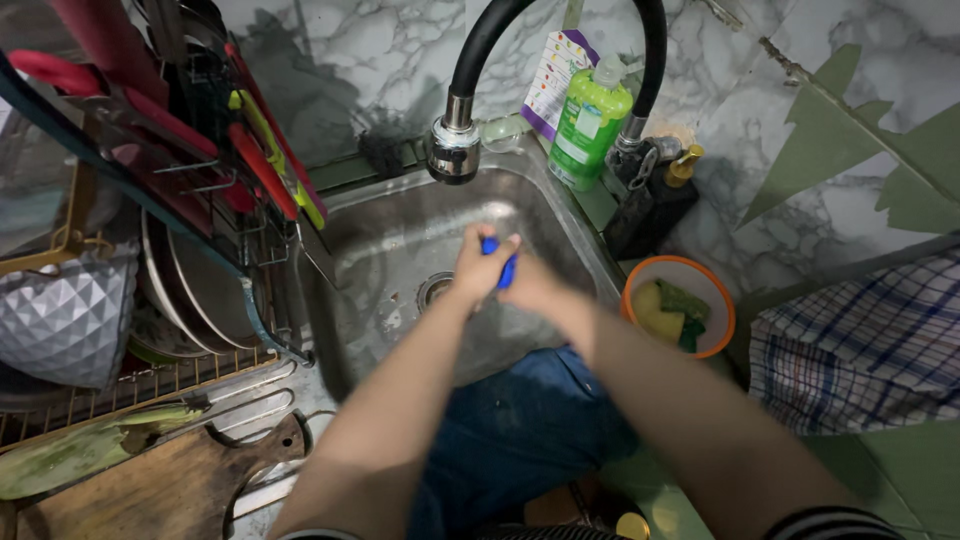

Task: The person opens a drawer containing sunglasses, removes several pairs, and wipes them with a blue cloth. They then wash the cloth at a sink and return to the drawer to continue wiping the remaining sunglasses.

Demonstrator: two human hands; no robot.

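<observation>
— While both hands meet over the shiny steel sink [395, 235], what do they hold?

— A small blue plastic thing [503, 262]. The left hand [478, 268] and the right hand [538, 285] are both wrapped around it, so only bits show.

— Which way does it point?

— Its long side looks like it runs up and down, tipped a little. Its ends are hidden, so I cannot tell more.

— Where is it?

— Above the round drain [434, 288], below the black bendy tap [456, 150].

— What is around?

— A green soap bottle [588, 122] by the grey marble wall [340, 60], an orange bowl with sponges [680, 305], a checked cloth [860, 345], a dish rack with metal plates [190, 285], and a wooden cutting board [170, 490].
</observation>
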